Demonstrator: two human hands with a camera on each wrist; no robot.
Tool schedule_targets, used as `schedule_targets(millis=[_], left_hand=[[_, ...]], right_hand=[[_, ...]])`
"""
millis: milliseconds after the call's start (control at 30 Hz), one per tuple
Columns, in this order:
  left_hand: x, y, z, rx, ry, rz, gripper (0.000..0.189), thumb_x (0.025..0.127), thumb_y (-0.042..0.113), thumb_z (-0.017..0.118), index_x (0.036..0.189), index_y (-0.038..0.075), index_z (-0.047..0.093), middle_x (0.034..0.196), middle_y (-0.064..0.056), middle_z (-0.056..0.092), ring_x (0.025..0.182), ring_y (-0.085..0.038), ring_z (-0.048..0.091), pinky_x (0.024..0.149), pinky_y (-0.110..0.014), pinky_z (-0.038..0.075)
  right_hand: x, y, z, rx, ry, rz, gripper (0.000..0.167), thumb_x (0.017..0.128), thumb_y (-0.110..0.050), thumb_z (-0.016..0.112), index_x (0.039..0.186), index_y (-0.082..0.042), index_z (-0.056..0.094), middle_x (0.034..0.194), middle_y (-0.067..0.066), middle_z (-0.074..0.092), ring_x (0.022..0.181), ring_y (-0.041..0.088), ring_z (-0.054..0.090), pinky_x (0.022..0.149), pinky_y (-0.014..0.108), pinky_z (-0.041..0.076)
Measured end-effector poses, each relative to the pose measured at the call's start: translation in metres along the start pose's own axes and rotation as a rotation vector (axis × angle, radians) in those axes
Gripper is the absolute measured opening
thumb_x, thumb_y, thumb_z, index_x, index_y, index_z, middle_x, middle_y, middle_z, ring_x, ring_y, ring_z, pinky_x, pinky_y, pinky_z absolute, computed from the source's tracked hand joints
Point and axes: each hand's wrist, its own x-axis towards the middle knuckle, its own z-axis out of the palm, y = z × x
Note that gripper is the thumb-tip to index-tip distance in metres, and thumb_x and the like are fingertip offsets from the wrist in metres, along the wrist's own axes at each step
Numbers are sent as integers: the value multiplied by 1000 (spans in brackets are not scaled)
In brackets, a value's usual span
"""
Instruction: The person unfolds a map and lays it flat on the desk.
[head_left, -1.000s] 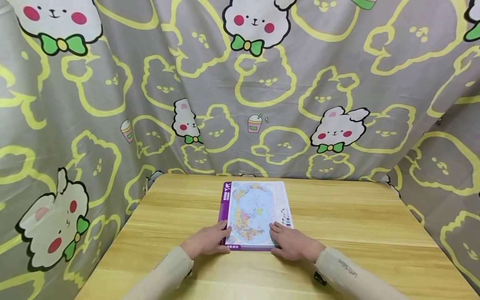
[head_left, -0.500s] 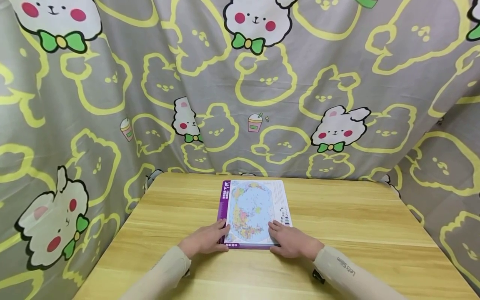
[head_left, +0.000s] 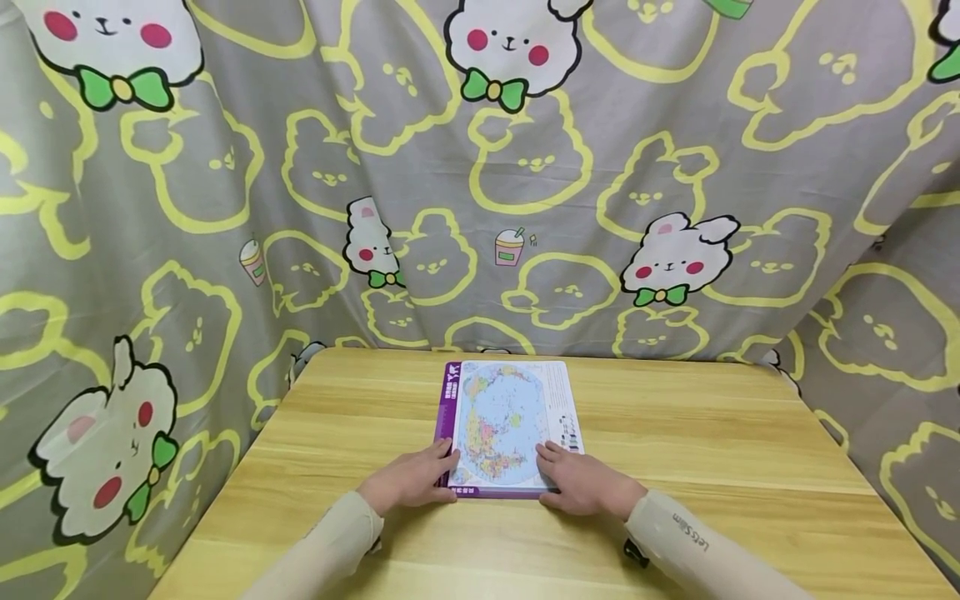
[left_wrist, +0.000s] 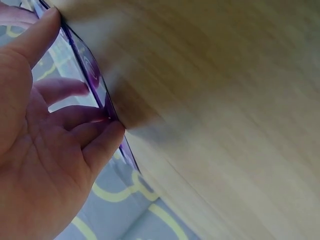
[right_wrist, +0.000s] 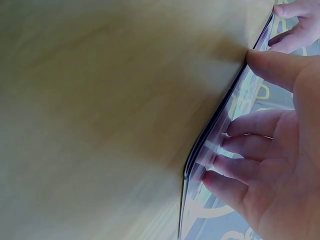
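A flat world map sheet (head_left: 510, 421) with a purple border lies on the wooden table, turned so its print runs sideways. In the right wrist view its dark edge (right_wrist: 212, 122) looks like thin stacked layers. My left hand (head_left: 412, 478) rests at the map's near left corner; its thumb touches the near edge and its relaxed fingers touch the left side. At the near right corner, my right hand (head_left: 588, 483) lies with fingertips on the glossy face and the thumb at the near edge. Neither hand curls round the map.
The wooden table (head_left: 712, 450) extends on both sides of the map. A grey curtain (head_left: 555, 192) with yellow outlines and white cartoon animals hangs behind the table and along its sides.
Both hands and the map stay almost in place. Only a slight shift of the head view shows between the frames.
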Motion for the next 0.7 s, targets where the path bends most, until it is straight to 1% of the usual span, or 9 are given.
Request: schedule_targets(millis=[267, 467, 700], left_hand=[[-2, -2, 2, -18, 1, 0, 76, 92, 45, 56, 145, -3, 31, 150, -24, 23, 138, -34, 24, 110, -44, 26], [-6, -4, 2, -14, 11, -19, 74, 92, 45, 57, 142, -5, 35, 150, -24, 24, 138, -35, 24, 110, -45, 28], [-8, -5, 2, 13, 9, -9, 71, 93, 43, 55, 141, -6, 38, 149, -24, 27, 138, -35, 25, 109, -44, 29]], right_hand=[[2, 1, 1, -1, 4, -3, 65, 93, -40, 57, 138, 5, 43, 145, 21, 38, 135, 35, 32, 108, 44, 32], [4, -1, -1, -5, 10, 4, 64, 92, -39, 58, 137, 5, 44, 143, 22, 40, 134, 37, 34, 108, 44, 32], [7, -13, -7, -16, 11, 21, 65, 91, -40, 60, 136, 5, 46, 142, 23, 41, 131, 39, 37, 106, 45, 34]])
